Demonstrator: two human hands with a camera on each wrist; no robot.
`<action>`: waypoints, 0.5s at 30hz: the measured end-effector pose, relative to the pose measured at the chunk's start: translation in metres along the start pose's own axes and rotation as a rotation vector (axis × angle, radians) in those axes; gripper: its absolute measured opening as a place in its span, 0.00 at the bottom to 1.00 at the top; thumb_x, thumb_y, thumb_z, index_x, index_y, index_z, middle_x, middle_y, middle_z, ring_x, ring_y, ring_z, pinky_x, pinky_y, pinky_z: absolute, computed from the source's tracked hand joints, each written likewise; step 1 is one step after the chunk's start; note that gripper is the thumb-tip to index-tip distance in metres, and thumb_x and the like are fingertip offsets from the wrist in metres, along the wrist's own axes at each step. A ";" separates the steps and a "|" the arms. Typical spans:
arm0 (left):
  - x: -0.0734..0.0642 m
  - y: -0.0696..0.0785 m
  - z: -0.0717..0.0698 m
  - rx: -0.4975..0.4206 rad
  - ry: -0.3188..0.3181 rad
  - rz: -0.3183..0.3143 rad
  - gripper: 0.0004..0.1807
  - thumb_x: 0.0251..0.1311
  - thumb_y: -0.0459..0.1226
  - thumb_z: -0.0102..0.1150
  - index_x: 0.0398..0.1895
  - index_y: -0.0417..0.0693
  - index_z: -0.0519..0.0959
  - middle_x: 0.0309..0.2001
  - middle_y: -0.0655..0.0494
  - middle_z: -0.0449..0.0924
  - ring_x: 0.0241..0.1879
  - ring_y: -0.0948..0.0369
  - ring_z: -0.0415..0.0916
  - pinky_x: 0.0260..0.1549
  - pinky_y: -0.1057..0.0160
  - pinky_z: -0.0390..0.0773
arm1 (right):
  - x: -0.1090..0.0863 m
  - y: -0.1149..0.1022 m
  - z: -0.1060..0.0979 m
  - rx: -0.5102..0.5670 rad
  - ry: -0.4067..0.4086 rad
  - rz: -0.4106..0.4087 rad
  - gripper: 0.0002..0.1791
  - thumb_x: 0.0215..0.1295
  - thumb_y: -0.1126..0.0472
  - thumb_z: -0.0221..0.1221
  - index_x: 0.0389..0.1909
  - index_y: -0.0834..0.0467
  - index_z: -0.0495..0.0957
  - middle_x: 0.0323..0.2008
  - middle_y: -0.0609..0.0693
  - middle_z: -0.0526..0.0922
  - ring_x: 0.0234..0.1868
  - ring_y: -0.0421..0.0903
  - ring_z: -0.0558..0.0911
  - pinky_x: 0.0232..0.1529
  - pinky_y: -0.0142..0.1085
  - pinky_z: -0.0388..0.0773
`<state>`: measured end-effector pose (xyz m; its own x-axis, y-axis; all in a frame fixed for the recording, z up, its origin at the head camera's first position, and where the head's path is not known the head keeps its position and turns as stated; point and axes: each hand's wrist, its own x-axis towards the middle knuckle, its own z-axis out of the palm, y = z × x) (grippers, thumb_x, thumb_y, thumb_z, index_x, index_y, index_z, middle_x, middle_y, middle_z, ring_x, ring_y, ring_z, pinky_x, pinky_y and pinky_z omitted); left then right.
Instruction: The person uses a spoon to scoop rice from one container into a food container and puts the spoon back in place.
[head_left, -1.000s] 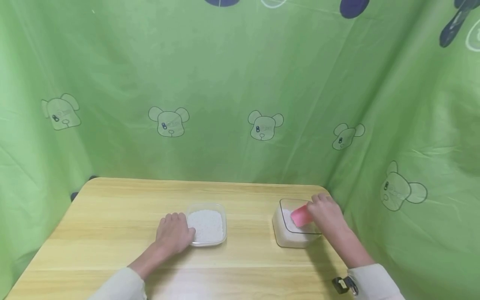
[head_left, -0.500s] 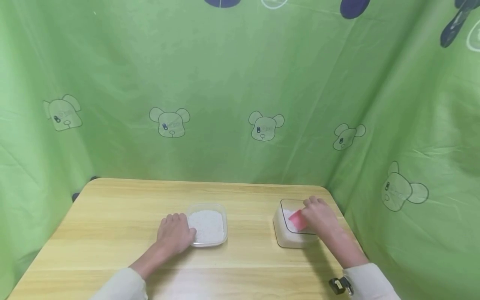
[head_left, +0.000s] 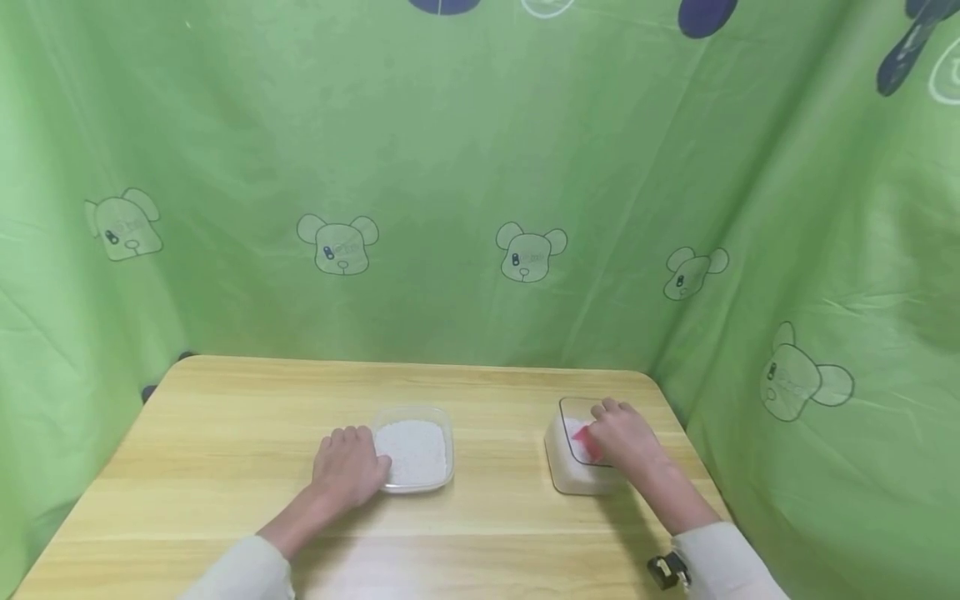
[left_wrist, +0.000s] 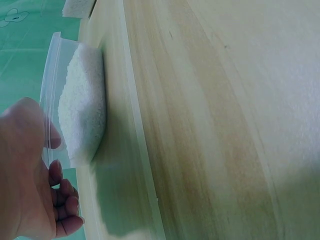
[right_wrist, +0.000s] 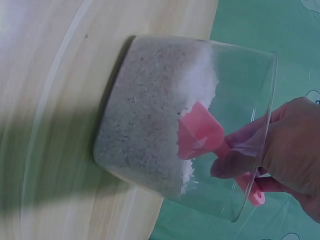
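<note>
My left hand (head_left: 347, 467) grips the left rim of a low clear plastic container (head_left: 450, 471), thumb over the edge and fingers curled outside it. White rice (left_wrist: 82, 105) fills much of that container. On the right stands a taller clear square container (right_wrist: 245, 75) with a dark rim, also holding rice (right_wrist: 145, 100). My right hand (head_left: 626, 437) reaches over its rim and pinches the handle of a pink scoop (right_wrist: 200, 132). The scoop's front edge is dug into the rice surface, seen in the right wrist view. Part of the scoop is hidden by the hand in the head view.
Both containers stand on a light wooden table (head_left: 247, 417), with a gap of tabletop between them. A green curtain (head_left: 435, 317) with bear heads hangs behind and at the sides. A small dark device (head_left: 663, 572) sits at the right wrist.
My right hand has moved left and slightly down with the scoop, whose pink bowl has tipped deeper into the rice. The left hand and both containers have stayed in place.
</note>
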<state>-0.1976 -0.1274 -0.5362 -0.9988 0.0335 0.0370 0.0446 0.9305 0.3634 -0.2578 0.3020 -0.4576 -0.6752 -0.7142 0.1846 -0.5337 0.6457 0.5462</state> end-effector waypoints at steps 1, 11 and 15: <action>0.000 0.000 0.000 0.001 0.003 0.000 0.14 0.62 0.45 0.51 0.28 0.44 0.68 0.27 0.51 0.67 0.30 0.53 0.62 0.34 0.57 0.61 | 0.001 -0.001 0.000 -0.007 0.000 -0.001 0.14 0.40 0.73 0.71 0.16 0.51 0.80 0.25 0.50 0.79 0.31 0.49 0.76 0.34 0.41 0.79; 0.000 0.000 -0.001 -0.018 -0.009 -0.013 0.13 0.62 0.45 0.52 0.28 0.44 0.69 0.28 0.51 0.68 0.31 0.53 0.63 0.35 0.57 0.61 | 0.002 -0.006 0.007 -0.024 -0.051 0.004 0.12 0.38 0.69 0.71 0.16 0.50 0.81 0.25 0.51 0.78 0.30 0.49 0.74 0.33 0.41 0.80; 0.000 0.000 -0.001 -0.017 -0.008 -0.010 0.14 0.62 0.45 0.52 0.29 0.44 0.69 0.28 0.51 0.68 0.31 0.53 0.63 0.35 0.57 0.61 | 0.002 -0.005 0.009 -0.015 -0.045 0.010 0.12 0.38 0.72 0.69 0.16 0.51 0.81 0.24 0.52 0.79 0.29 0.50 0.75 0.34 0.41 0.81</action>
<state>-0.1979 -0.1274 -0.5351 -0.9993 0.0269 0.0257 0.0347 0.9247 0.3791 -0.2605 0.2999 -0.4673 -0.7026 -0.6949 0.1534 -0.5195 0.6482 0.5567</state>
